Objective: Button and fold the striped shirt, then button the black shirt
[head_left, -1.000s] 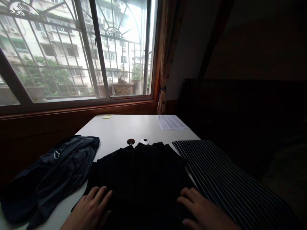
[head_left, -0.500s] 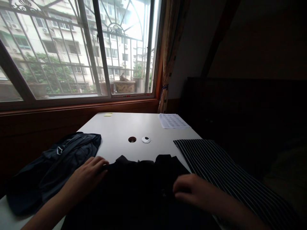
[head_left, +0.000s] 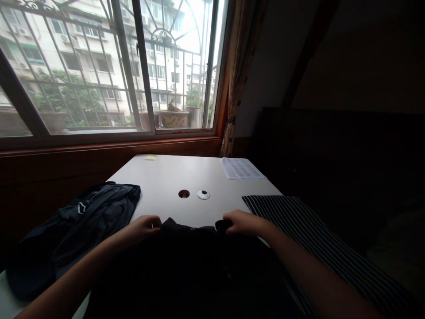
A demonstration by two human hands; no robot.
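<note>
A black shirt point(head_left: 192, 270) lies spread at the near side of the white table point(head_left: 166, 173), its upper edge facing the window. A small pale mark shows on its right part, but most of its detail is lost in the dark. My left hand point(head_left: 148, 226) is closed on the shirt's upper left edge, fingers pinched together. At the upper right, my right hand point(head_left: 241, 222) grips the cloth near the collar, and a dark fold sticks out past its fingertips.
Left of the shirt is a crumpled dark blue garment point(head_left: 96, 217). A striped dark cloth point(head_left: 299, 221) lies along the right side. Farther back are a cable hole point(head_left: 183, 194), its round white cover point(head_left: 203, 195), printed papers point(head_left: 242, 168) and a yellow note point(head_left: 150, 157).
My right hand has moved up and left from the shirt's right side to its collar area and closed there. My left hand has shifted slightly right along the upper edge.
</note>
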